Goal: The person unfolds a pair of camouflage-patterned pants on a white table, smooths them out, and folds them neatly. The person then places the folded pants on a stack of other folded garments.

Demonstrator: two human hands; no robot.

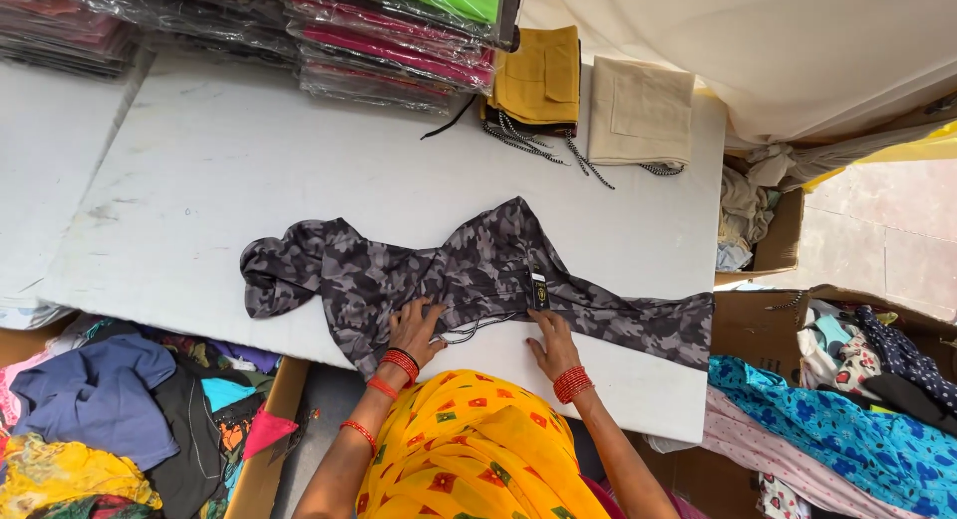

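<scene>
Both hands lie flat with fingers spread, clenching nothing: the left hand point(414, 327) and right hand point(551, 345) press the camouflage garment point(449, 270) near the counter point(219, 160)'s near edge. Cardboard boxes point(750, 325) right of it hold loose clothes. Folded mustard shorts point(540, 75) sit at the far edge.

Yellow-orange drape w/ red floral print over shoulders & head. Left hand point(414, 330): red bangles at wrist plus one dark band, more red bangles up forearm. Right hand point(551, 345): stack of red bangles.
</scene>
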